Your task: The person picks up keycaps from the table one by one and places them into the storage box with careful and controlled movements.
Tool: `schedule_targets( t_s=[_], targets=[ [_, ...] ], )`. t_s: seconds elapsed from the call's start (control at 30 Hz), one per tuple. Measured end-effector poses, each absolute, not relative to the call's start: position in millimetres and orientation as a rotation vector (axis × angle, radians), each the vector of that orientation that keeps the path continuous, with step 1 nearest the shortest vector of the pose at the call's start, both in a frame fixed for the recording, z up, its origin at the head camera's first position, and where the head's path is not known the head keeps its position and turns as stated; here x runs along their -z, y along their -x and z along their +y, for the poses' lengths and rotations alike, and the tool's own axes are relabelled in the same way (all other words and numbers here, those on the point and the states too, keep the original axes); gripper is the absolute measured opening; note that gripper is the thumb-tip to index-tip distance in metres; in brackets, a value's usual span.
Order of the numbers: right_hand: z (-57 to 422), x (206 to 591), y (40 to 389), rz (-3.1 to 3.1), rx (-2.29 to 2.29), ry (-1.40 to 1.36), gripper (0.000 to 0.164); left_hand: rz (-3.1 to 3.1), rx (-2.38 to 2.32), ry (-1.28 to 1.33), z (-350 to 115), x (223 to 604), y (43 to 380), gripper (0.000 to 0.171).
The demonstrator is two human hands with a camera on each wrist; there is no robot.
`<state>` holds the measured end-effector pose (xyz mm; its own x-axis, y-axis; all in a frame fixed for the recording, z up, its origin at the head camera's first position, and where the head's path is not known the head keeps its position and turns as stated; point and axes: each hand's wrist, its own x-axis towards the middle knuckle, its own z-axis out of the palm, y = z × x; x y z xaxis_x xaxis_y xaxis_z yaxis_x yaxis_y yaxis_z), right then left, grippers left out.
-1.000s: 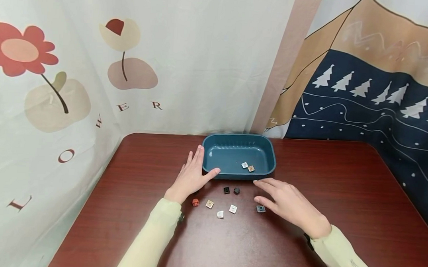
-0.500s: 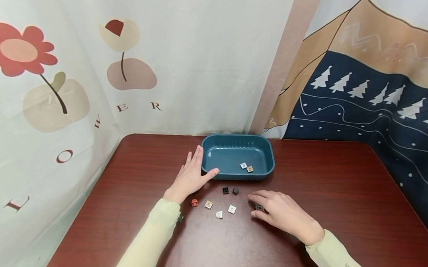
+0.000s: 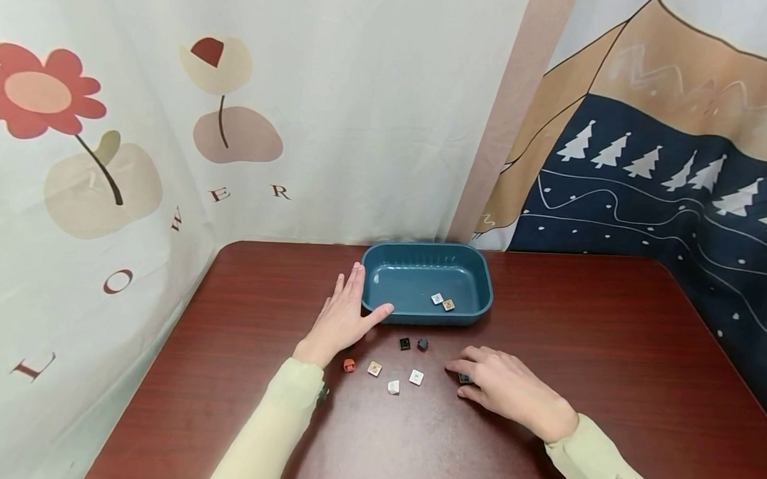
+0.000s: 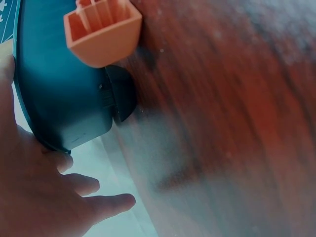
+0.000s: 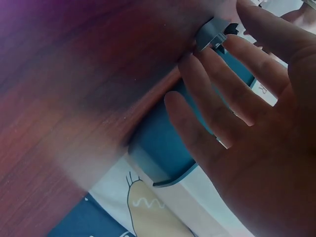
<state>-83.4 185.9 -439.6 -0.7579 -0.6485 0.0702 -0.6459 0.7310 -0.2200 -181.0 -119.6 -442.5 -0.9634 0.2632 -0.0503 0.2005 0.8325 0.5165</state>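
In the head view my left hand [image 3: 338,323] rests against the left end of a blue-green tray [image 3: 380,314], fingers extended and thumb at its front rim. Two keycaps, one pale [image 3: 436,299] and one tan [image 3: 448,305], lie inside it. My right hand [image 3: 515,388] is low over the table around a dark grey keycap [image 3: 464,379], partly hidden by the fingers. From the right wrist, that grey keycap [image 5: 210,33] appears between thumb and fingertips, fingers fairly straight; no firm pinch shows. The left wrist view has an orange keycap [image 4: 103,42] and a black keycap [image 4: 122,94] close by.
Between the hands on the reddish-brown table [image 3: 374,453] lie two black keycaps [image 3: 405,344], an orange one [image 3: 349,365], a tan one [image 3: 374,368] and two white ones [image 3: 416,377]. Printed curtains [image 3: 363,124] hang behind the table's back edge.
My right hand has moved down and slightly left from beside the tray's front right corner, onto the dark grey keycap. The left hand has stayed at the tray.
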Motion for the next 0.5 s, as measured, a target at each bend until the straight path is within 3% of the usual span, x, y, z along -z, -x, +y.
schedule_targets(
  t_s=[0.5],
  targets=[
    [185.8,442.1,83.2,2.923,0.394,1.107,0.023,2.893,-0.793,-0.370,-119.7,442.6,180.4,0.108]
  ],
)
